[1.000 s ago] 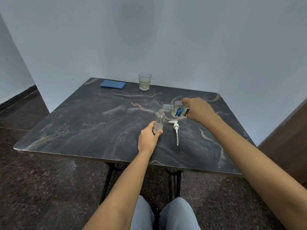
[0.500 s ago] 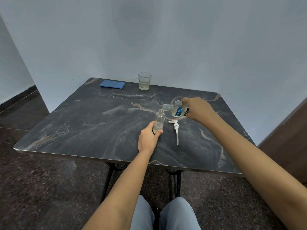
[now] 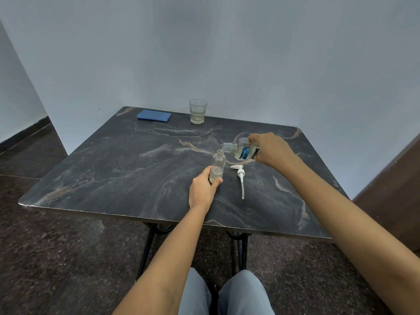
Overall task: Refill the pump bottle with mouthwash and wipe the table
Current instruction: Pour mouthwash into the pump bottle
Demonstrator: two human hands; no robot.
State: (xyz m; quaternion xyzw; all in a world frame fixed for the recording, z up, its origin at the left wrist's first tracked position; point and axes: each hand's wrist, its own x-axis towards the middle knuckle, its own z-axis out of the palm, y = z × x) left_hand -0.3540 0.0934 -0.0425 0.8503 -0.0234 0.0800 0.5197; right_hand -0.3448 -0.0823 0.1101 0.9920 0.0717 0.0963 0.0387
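A small clear pump bottle stands upright near the middle of the dark marble table, its neck uncapped and pale liquid in its lower part. My left hand grips its base. My right hand holds the mouthwash bottle tipped on its side, its open mouth just above and right of the small bottle's neck. The white pump head with its long tube lies flat on the table to the right of the small bottle.
A folded blue cloth lies at the table's far left edge. A drinking glass with a little pale liquid stands at the far edge near the wall. Walls close the table in behind and to the right. My knees are below the near edge.
Almost nothing has moved; both hands hold their bottles in the same tipped pouring pose, with only a slight shift of the view.
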